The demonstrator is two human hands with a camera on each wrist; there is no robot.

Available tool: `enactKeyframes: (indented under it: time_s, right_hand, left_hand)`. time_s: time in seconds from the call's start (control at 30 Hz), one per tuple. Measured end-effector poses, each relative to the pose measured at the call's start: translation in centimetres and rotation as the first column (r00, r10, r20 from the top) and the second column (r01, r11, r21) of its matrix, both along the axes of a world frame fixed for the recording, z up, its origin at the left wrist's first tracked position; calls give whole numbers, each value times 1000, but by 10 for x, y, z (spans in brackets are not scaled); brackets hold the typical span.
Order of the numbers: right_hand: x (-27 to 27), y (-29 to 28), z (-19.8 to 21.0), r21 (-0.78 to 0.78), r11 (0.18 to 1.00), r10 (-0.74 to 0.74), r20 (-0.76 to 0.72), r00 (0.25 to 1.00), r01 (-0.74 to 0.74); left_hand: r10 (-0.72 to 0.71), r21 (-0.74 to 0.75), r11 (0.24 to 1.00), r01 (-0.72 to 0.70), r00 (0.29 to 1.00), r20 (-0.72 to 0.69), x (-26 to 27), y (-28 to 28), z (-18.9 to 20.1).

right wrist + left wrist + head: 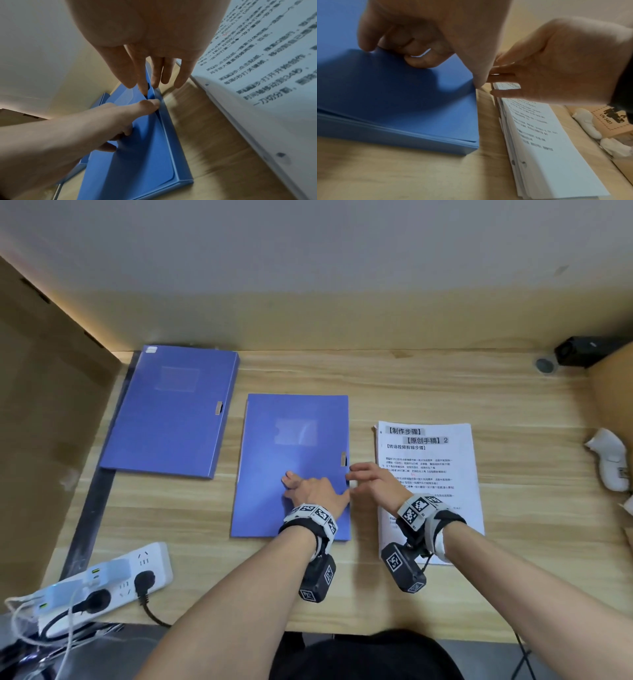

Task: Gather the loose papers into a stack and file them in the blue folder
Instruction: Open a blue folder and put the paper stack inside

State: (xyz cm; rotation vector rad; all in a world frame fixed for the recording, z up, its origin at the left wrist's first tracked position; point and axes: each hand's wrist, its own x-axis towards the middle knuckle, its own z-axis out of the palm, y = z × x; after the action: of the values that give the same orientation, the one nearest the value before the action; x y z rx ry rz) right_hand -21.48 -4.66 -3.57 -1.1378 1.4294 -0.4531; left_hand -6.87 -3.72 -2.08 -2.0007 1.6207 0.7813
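Note:
A blue folder point(294, 440) lies shut in the middle of the wooden desk, its clasp point(343, 459) on the right edge. My left hand point(308, 487) rests on its cover with curled fingers; the thumb hooks the cover's right edge point(477, 83). The cover point(402, 108) bows up slightly. My right hand point(370, 477) reaches in from the right with straight fingers, and its index fingertip point(145, 93) touches the folder point(145, 162) at the clasp, next to my left thumb point(150, 104). The stack of printed papers point(428, 460) lies just right of the folder, partly under my right wrist.
A second blue folder point(171, 409) lies at the back left. A power strip point(102, 580) with plugs and cables sits at the front left corner. White objects point(609, 460) and a cardboard box point(607, 121) lie at the right edge, and a black device point(582, 350) at the back right.

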Motion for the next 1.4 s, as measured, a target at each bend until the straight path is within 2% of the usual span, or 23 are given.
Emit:
enactKeyframes:
  time_s: [0.17,0.3,0.37,0.47,0.57,0.7,0.77,0.83,0.87,0.93,1.0,1.03,1.07,1.1,1.17,1.27,1.33,1.4]
  right_hand:
    - [-2,-5,-5,-36,999,32,-42,999,-33]
    - [2,-13,-7,-9,993,-121,-32,992,121]
    - [7,-15,-9,-18,992,-128,-53,990,127]
    - [18,-14,-10,-42,997,-72,-180,981,66]
    - [23,-15,-7,-71,997,8,-330,944,-34]
    - [28,-17,2,-145,974,74,-522,850,-174]
    - [36,-16,4,-223,947,70,-558,827,-230]
    - [50,-15,8,-260,904,135,-578,805,-338]
    - [57,-13,9,-241,879,199,-599,776,-411]
    - [71,-11,14,-146,826,333,-652,681,-544]
    - [79,-9,18,-44,785,417,-700,580,-618]
    - [82,-9,19,-9,773,437,-717,543,-634]
    - [84,-9,20,14,767,445,-731,517,-641]
    - [84,-8,21,35,764,453,-741,496,-644]
    - [83,-8,23,66,758,461,-758,462,-649]
    - [81,-7,27,86,751,448,-794,410,-654]
    - [80,-5,30,100,747,435,-821,369,-658]
    - [77,-3,31,114,753,428,-833,350,-648]
  left_hand:
    - [78,-3,997,-79,991,-109,6,0,9]
    - [153,53,988,-145,966,-211,19,-7,20]
    - [194,83,981,-178,944,-266,26,-10,29]
    - [260,123,965,-230,890,-375,42,-15,53]
    - [330,199,944,-264,770,-546,71,-22,83]
    - [333,251,943,-219,676,-657,124,-26,126]
    - [277,194,961,-199,632,-724,149,-28,152]
    - [214,93,971,-220,626,-750,172,-30,175]
    - [147,6,977,-211,656,-740,184,-30,183]
    - [-53,-216,971,-106,782,-621,204,-30,190]
    - [-242,-407,908,101,919,-313,222,-28,189]
    - [-320,-470,851,233,941,-113,231,-29,187]
    - [-379,-489,795,358,923,60,239,-29,182]
    - [-415,-470,760,449,892,181,245,-29,177]
    - [-439,-362,760,540,837,326,251,-28,162]
    - [-366,-178,850,496,800,476,256,-23,131]
    - [-292,-129,913,388,840,458,262,-21,109]
    - [-238,-100,950,295,894,380,265,-19,85]
